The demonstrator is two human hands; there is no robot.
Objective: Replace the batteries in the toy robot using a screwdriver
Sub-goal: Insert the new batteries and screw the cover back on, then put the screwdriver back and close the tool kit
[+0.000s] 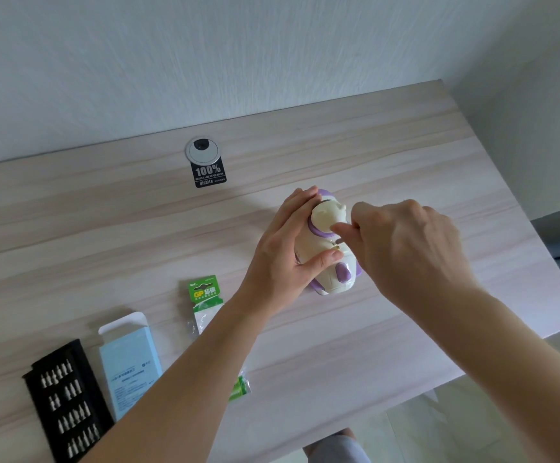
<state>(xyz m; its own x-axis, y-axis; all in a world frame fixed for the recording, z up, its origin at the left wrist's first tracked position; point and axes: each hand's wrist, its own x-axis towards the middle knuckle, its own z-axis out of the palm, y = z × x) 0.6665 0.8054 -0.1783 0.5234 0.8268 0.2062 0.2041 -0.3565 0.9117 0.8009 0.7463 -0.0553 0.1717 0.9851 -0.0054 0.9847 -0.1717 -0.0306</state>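
Note:
A cream and purple toy robot (326,225) lies on the wooden desk (138,248) right of the middle. My left hand (288,252) grips its body from the left, thumb across the near side. My right hand (402,248) is over its right side with curled fingers pinched at a small spot on the robot's back; whatever it pinches is hidden by the fingers. A green battery pack (205,297) lies on the desk near my left forearm. No screwdriver handle is in sight.
A black tray of screwdriver bits (68,401) lies at the front left, with a pale blue box (129,362) beside it. A green wrapper (240,389) peeks out under my left forearm. A grey cable grommet (202,149) and black sticker (209,175) sit by the wall.

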